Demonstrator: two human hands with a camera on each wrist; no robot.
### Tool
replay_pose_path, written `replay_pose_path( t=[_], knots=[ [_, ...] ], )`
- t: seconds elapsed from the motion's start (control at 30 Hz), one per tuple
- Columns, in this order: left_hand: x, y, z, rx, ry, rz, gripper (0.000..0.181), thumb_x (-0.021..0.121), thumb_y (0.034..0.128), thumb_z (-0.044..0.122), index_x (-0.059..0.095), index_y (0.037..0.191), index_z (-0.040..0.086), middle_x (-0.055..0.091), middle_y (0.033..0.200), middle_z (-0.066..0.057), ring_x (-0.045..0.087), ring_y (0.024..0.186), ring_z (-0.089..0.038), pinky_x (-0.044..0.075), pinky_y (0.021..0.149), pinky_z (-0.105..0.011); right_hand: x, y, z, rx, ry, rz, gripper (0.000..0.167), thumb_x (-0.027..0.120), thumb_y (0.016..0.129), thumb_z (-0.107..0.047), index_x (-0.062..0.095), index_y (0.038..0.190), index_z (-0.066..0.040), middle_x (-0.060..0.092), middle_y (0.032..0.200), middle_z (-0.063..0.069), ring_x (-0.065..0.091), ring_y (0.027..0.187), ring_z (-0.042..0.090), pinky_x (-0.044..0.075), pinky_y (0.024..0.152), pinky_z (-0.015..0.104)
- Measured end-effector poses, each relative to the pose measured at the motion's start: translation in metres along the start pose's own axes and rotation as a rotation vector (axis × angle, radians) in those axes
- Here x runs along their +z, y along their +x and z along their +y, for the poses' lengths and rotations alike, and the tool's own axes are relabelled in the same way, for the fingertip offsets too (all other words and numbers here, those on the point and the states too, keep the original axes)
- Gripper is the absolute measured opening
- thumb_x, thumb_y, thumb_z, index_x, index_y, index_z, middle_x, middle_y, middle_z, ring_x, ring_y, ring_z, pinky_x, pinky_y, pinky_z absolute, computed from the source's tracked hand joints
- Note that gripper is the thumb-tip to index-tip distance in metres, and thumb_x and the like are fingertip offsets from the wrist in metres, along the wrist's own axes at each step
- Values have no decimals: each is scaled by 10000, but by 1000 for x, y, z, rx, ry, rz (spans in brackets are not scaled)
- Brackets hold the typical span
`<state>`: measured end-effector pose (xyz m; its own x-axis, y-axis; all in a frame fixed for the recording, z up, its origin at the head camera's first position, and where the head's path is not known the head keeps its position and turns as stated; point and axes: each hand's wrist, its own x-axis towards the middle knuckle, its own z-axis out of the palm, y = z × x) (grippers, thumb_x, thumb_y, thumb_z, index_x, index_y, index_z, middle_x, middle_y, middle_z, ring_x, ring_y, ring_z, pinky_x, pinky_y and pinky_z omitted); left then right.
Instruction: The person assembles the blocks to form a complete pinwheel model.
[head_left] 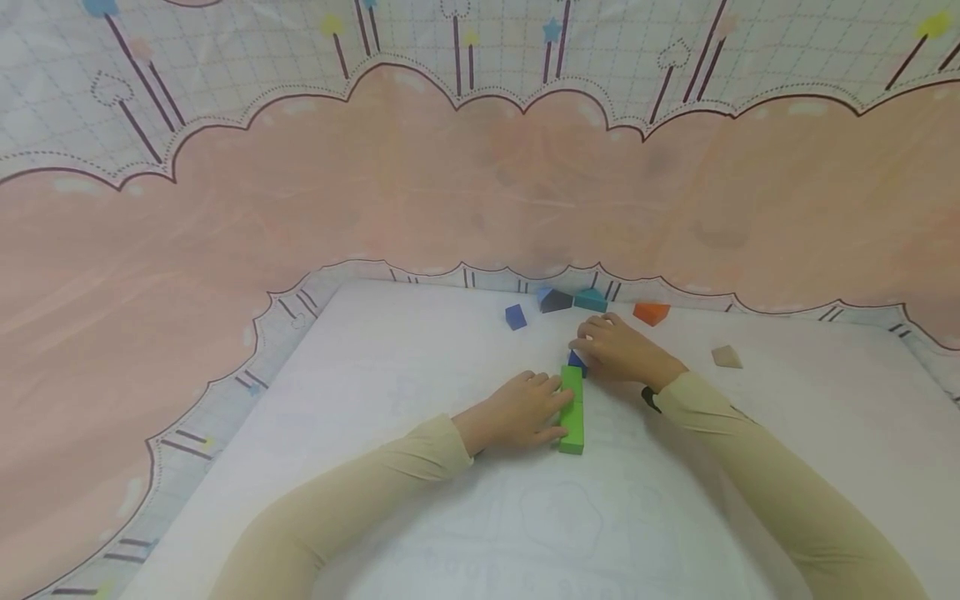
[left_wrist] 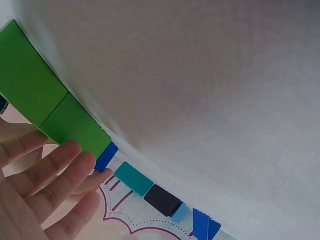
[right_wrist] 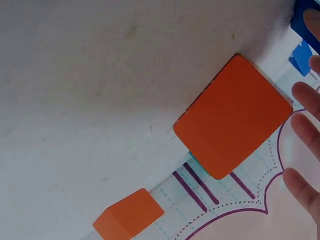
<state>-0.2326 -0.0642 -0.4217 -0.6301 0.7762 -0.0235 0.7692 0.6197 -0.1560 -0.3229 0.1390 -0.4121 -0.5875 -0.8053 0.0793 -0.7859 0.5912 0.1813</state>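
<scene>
Two green blocks (head_left: pixel 572 421) lie end to end in a row, with a blue block (head_left: pixel 576 362) at their far end. My left hand (head_left: pixel 521 411) is on the row's left side, its fairly straight fingers and thumb touching the green blocks. At the far end, my right hand (head_left: pixel 621 348) holds the blue block between thumb and fingers; part of that block is hidden. A large orange block (right_wrist: pixel 233 117) stands close by in the right wrist view, and the right hand seems to hide it in the head view.
Along the far table edge stand a small blue block (head_left: pixel 515 317), a dark block with light blue (head_left: pixel 556 300), a teal block (head_left: pixel 591 300) and an orange block (head_left: pixel 651 313). A beige block (head_left: pixel 727 357) lies at the right on the white table (head_left: pixel 420 350). Patterned cloth (head_left: pixel 480 183) hangs behind.
</scene>
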Motion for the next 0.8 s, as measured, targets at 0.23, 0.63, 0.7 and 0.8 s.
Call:
replay_pose_path(
  t=[0.23, 0.63, 0.7, 0.8],
  knots=[
    [0, -1, 0, 6, 20, 2, 477, 432, 939, 530, 461, 1247, 166, 561, 1151, -16, 548, 1015, -147, 457, 880, -302, 1, 2, -2, 10, 17, -18, 332, 703, 832, -177, 654, 1158, -137, 646, 1123, 89, 564, 1117, 280, 412, 1016, 499],
    [1, -2, 0, 4, 22, 15, 467, 432, 940, 528, 461, 1240, 171, 554, 1119, -1, 543, 1000, -143, 450, 871, -297, 5, 7, -2, 14, 34, -18, 346, 676, 849, -168, 637, 1193, -175, 644, 1154, 73, 563, 1143, 273, 404, 1031, 488],
    [1, -2, 0, 3, 23, 12, 470, 431, 940, 528, 459, 1246, 171, 555, 1131, -5, 544, 1015, -147, 451, 883, -301, 5, 7, -2, 14, 35, -27, 355, 676, 851, -178, 630, 1202, -186, 641, 1164, 69, 558, 1151, 273, 399, 1034, 492],
    [1, -2, 0, 3, 21, 8, 471, 430, 941, 526, 454, 1247, 169, 556, 1148, -12, 546, 1031, -152, 451, 893, -306, 6, 7, -2, 17, 36, -35, 358, 675, 851, -184, 630, 1206, -195, 644, 1166, 64, 559, 1155, 272, 395, 1038, 496]
  ],
)
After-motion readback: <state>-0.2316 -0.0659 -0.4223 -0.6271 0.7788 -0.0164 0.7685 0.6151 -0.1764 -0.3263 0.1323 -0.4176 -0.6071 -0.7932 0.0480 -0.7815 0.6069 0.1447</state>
